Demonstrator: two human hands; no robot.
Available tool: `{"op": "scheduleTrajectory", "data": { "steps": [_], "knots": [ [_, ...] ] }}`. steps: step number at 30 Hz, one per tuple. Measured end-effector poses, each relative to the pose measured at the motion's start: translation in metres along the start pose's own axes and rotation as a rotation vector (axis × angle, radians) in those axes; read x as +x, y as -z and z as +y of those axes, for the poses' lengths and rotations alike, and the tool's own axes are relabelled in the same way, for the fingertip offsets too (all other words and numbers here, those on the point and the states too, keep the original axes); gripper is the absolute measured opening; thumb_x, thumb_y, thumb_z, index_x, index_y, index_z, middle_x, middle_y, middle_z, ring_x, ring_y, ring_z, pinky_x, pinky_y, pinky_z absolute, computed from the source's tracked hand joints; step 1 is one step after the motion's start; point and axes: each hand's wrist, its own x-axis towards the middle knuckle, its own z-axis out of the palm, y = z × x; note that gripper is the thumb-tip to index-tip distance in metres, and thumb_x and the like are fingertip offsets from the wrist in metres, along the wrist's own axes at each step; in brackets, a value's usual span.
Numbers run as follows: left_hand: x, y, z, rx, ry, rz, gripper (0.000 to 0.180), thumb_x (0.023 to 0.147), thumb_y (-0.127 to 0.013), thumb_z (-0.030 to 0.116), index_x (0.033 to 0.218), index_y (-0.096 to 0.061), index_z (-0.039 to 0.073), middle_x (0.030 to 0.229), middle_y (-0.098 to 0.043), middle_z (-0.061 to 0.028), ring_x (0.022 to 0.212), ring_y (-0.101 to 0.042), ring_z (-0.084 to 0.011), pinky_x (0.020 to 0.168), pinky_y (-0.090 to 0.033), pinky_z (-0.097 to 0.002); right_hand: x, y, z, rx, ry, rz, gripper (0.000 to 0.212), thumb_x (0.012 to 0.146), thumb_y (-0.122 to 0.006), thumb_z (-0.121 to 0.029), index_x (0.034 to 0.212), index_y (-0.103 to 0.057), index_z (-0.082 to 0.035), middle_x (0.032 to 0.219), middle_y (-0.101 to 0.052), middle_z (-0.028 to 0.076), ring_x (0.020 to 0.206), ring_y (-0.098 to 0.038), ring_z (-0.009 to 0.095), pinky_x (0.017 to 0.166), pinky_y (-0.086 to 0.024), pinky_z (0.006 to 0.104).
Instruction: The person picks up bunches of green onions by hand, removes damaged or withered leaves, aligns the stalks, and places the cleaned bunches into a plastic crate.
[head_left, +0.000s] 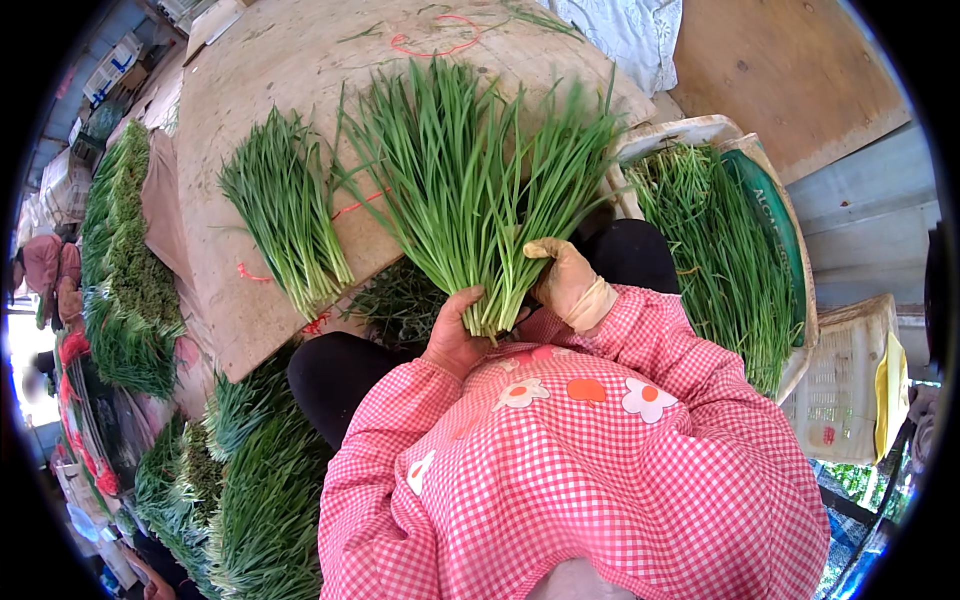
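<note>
A large fanned bunch of garlic chives (pixel 440 170) stands in front of me, leaves pointing away and pale stem ends toward me. My bare left hand (pixel 458 335) is closed round the stem ends on the left. On the bunch's right side, my right hand (pixel 570 285), in a pale yellowish glove, curls its fingers and thumb at some stems; part of its grip is hidden. Leaf tips on that side are blurred. Left of the bunch, a smaller bundle of garlic chives (pixel 285 205) lies on the wooden board (pixel 225 330), with a red tie (pixel 318 322) by its stem ends.
A pale crate (pixel 805 310) full of chives stands at my right, near a white basket (pixel 835 400). More chives (pixel 265 510) are heaped at my lower left and along the far left (pixel 125 270). A loose red tie (pixel 440 45) and white cloth (pixel 635 35) lie at the back.
</note>
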Motion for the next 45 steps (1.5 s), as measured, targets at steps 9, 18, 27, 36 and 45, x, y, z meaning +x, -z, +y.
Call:
{"op": "scheduleTrajectory", "data": {
  "steps": [9, 18, 27, 36, 45],
  "knots": [
    [-0.003, 0.001, 0.002, -0.234, 0.158, -0.194, 0.059, 0.082, -0.052, 0.03, 0.128, -0.038, -0.002, 0.125, -0.046, -0.0235, 0.114, -0.047, -0.0396, 0.089, -0.043, -0.0565, 0.002, 0.002, 0.0, -0.331, -0.134, -0.011, 0.028, 0.082, -0.052, -0.02, 0.101, -0.06, 0.0, 0.095, -0.064, 0.012, 0.084, -0.062, 0.024, 0.081, -0.049, 0.0374],
    [-0.011, 0.0, 0.008, -0.499, 0.1, -0.244, 0.042, 0.081, -0.056, 0.021, 0.12, -0.048, 0.01, 0.11, -0.05, -0.0142, 0.08, -0.05, -0.022, 0.063, -0.048, -0.0342, 0.013, 0.013, 0.012, -0.513, -0.17, -0.084, 0.038, 0.09, -0.05, -0.034, 0.112, -0.056, -0.004, 0.106, -0.06, 0.007, 0.093, -0.058, 0.019, 0.083, -0.047, 0.0319],
    [-0.006, -0.007, 0.009, -0.33, 0.074, -0.147, 0.038, 0.078, -0.059, 0.017, 0.111, -0.049, 0.002, 0.099, -0.053, -0.0116, 0.075, -0.048, -0.0186, 0.061, -0.044, -0.0287, -0.033, -0.007, -0.015, -1.353, 0.107, 0.014, 0.032, 0.091, -0.05, -0.035, 0.09, -0.063, -0.006, 0.066, -0.055, -0.001, 0.061, -0.048, 0.007, 0.059, -0.042, 0.0243],
    [0.0, 0.018, 0.001, -0.125, 0.045, -0.098, 0.038, 0.08, -0.06, 0.024, 0.11, -0.052, 0.002, 0.102, -0.06, -0.013, 0.089, -0.06, -0.0255, 0.074, -0.052, -0.0396, -0.008, -0.059, 0.015, -2.194, 0.894, -0.489, 0.037, 0.074, -0.05, -0.002, 0.109, -0.058, -0.009, 0.106, -0.062, 0.007, 0.098, -0.057, 0.027, 0.086, -0.044, 0.0342],
    [-0.001, 0.008, 0.003, -0.142, 0.085, -0.071, 0.041, 0.076, -0.056, 0.016, 0.111, -0.049, -0.004, 0.093, -0.059, -0.0164, 0.081, -0.059, -0.025, 0.069, -0.053, -0.0361, 0.003, -0.028, -0.003, -1.303, 0.517, -0.219, 0.033, 0.09, -0.038, 0.004, 0.119, -0.049, -0.003, 0.114, -0.054, 0.005, 0.093, -0.055, 0.012, 0.087, -0.043, 0.025]
  ]
}}
